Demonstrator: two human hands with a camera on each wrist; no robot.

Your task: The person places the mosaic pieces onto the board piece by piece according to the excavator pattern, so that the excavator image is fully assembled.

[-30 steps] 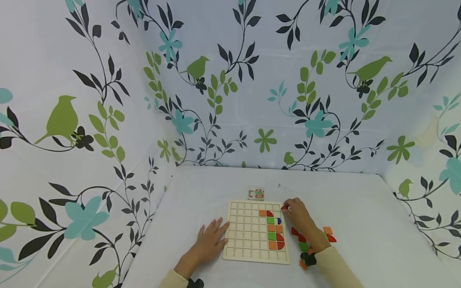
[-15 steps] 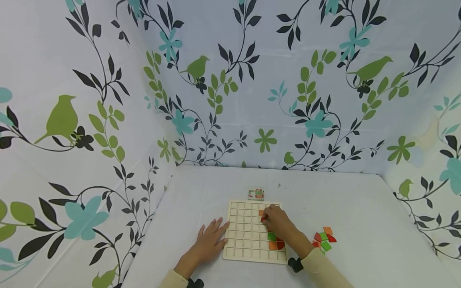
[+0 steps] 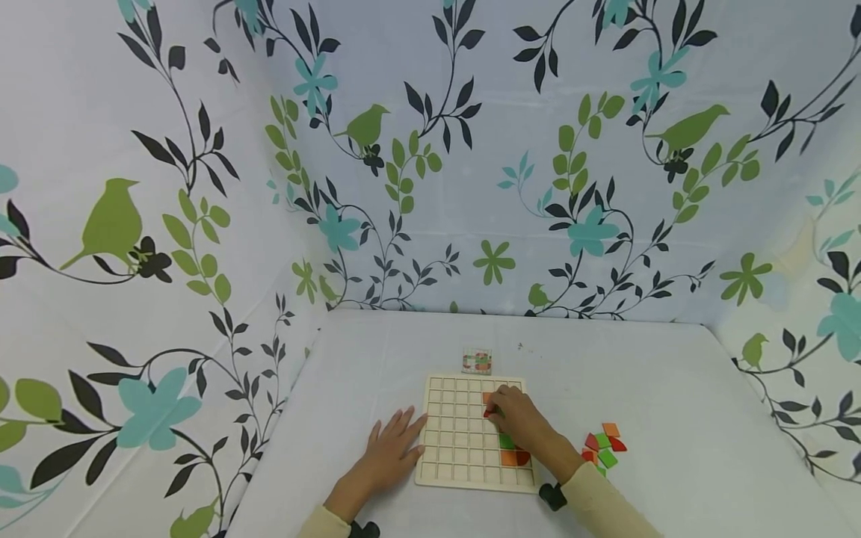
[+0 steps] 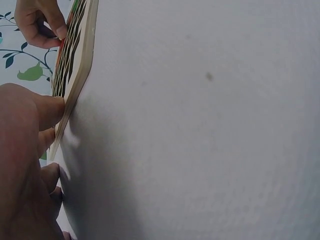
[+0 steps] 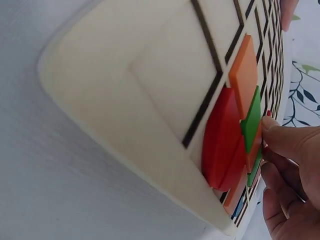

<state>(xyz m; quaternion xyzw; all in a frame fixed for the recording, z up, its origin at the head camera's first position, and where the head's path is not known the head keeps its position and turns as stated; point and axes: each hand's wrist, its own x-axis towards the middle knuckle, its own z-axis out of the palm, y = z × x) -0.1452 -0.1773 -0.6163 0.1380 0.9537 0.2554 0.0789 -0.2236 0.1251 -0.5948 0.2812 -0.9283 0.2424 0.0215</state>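
Observation:
A pale wooden grid board (image 3: 457,448) lies on the white table. My left hand (image 3: 392,452) rests at its left edge with fingers spread; the left wrist view shows the thumb (image 4: 50,111) touching the rim. Over the board's upper right part, my right hand (image 3: 521,418) pinches a small red piece (image 3: 487,413) between thumb and fingers. In the right wrist view, an orange square tile (image 5: 244,72), a green tile (image 5: 252,120) and rounded red pieces (image 5: 222,140) sit in the grid beside that hand. My right hand hides some of the tiles in the head view.
Several loose red, green and orange tiles (image 3: 605,443) lie right of the board. A small patterned card (image 3: 477,362) lies just behind it. Leaf-and-bird printed cloth (image 3: 494,224) hangs around the table.
My right hand has moved left from beside the board's right edge to over the grid, carrying the red piece. Over the last half second it has barely shifted. The left hand stays put.

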